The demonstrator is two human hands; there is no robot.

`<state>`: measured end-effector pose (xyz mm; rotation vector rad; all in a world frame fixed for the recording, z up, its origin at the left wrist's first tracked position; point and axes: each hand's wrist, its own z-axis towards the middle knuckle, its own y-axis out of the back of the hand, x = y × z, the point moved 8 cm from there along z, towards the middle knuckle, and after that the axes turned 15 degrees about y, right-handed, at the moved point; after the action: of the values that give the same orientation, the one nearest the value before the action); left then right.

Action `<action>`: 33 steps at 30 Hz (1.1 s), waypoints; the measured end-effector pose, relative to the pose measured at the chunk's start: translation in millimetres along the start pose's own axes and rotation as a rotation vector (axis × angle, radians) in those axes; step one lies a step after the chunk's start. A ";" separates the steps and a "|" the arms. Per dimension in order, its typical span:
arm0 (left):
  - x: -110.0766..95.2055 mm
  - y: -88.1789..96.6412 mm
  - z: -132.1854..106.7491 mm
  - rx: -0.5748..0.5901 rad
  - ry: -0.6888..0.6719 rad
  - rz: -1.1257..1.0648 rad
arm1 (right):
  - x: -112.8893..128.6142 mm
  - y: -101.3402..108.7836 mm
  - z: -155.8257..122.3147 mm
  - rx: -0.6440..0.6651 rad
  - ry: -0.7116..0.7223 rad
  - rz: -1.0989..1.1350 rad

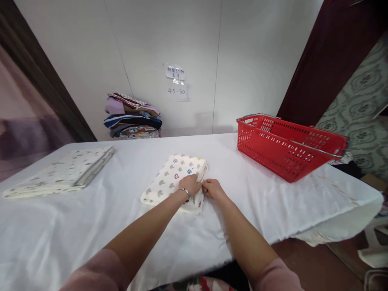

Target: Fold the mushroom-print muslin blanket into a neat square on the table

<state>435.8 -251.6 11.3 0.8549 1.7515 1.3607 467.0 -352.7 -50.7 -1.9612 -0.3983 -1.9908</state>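
A folded cream cloth with a mushroom print [169, 178] lies in the middle of the white-covered table [91, 226]. My left hand [190, 185] rests on its right part, fingers curled over the folded edge. My right hand [212, 188] is beside it at the cloth's right edge, fingers pinched on the layers there. Both hands touch each other over that edge. A bracelet sits on my left wrist.
A red plastic basket [287, 145] with metal handles stands at the right back of the table. A larger folded patterned cloth [60, 171] lies at the left. A stack of folded fabrics [131, 117] sits against the white wall, under paper notes [177, 83].
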 end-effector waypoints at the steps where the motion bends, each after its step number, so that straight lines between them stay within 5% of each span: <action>1: 0.3 -0.1 0.4 -0.005 0.000 -0.001 | 0.0 -0.5 0.4 0.001 0.005 0.006; 14: -3.8 3.4 -5.0 0.029 -0.018 0.033 | 3.5 -1.9 1.7 0.035 0.029 0.031; 23: -3.2 -1.4 -1.1 -0.008 -0.022 0.050 | 7.7 21.2 5.4 -0.112 0.096 -0.110; 33: -3.2 -1.6 -1.1 -0.013 -0.024 0.038 | -3.0 16.2 10.0 -0.068 0.092 -0.242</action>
<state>436.3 -255.2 10.4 0.8980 1.7147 1.3795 482.8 -363.3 -53.9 -1.9302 -0.5759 -2.2614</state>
